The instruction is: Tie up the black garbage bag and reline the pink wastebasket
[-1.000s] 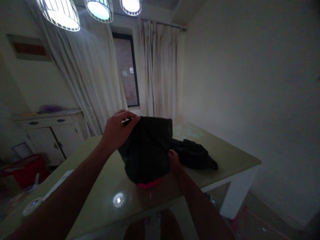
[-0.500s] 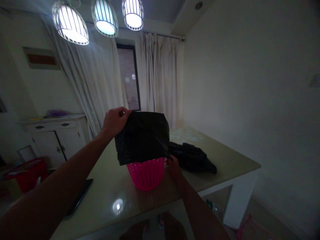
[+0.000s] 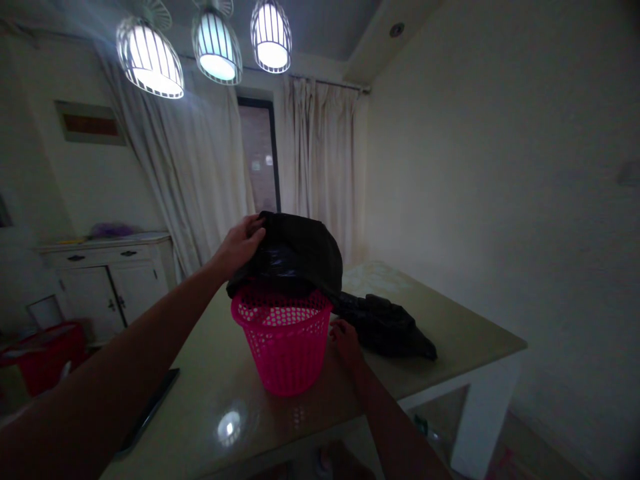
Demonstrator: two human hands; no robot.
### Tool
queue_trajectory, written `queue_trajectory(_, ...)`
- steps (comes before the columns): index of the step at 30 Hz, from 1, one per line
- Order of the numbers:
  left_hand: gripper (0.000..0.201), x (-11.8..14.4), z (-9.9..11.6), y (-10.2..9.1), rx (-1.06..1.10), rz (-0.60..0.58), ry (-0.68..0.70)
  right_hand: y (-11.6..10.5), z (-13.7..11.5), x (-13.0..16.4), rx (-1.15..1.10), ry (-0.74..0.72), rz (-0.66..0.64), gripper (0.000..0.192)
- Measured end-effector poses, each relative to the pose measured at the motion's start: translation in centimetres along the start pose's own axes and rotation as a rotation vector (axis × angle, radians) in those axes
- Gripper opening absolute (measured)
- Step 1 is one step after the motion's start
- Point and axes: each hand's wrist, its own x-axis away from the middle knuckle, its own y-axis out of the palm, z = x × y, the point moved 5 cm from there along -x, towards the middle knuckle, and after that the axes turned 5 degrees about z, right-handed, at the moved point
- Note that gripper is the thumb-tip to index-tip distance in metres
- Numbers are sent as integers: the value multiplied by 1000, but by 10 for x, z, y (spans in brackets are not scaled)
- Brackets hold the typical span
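A pink plastic wastebasket (image 3: 290, 360) with a perforated rim stands upright on the table. Over its back part is draped a black plastic bag (image 3: 305, 247), puffed up above the rim, so the front of the rim shows bare. My left hand (image 3: 243, 243) is closed on the bag's upper left edge, thumb in front. Low at the basket's right side is my right hand (image 3: 346, 341), its fingers loosely bent towards the wall with nothing visible in them; whether they touch the basket is unclear. A crumpled black plastic bundle (image 3: 387, 327) lies just beyond it.
The table (image 3: 450, 327) has its near edge close to me. A dark phone-like slab (image 3: 150, 410) lies under my left forearm. A white cabinet (image 3: 115, 280) and a red tub (image 3: 47, 357) stand at the left. Lit pendant lamps (image 3: 217, 50) hang above.
The bag's front edge has lifted and gone back, uncovering the basket's front rim. My left hand moved slightly with it. My right hand has come away from the bag's lower edge.
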Motion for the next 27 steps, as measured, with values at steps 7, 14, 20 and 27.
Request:
queue_trajectory(7, 60, 14, 31, -65, -275, 623, 438, 3, 7, 0, -3, 65, 7, 49)
queue_trajectory(14, 63, 42, -20, -111, -632, 647, 451, 3, 13, -3, -14, 59, 12, 46)
queue_trajectory(20, 73, 90, -84, -132, -800, 560, 149, 2, 15, -4, -2, 61, 9, 43)
queue_trajectory(27, 78, 108, -119, -152, -783, 681, -14, 3, 14, -6, 7, 58, 6, 43)
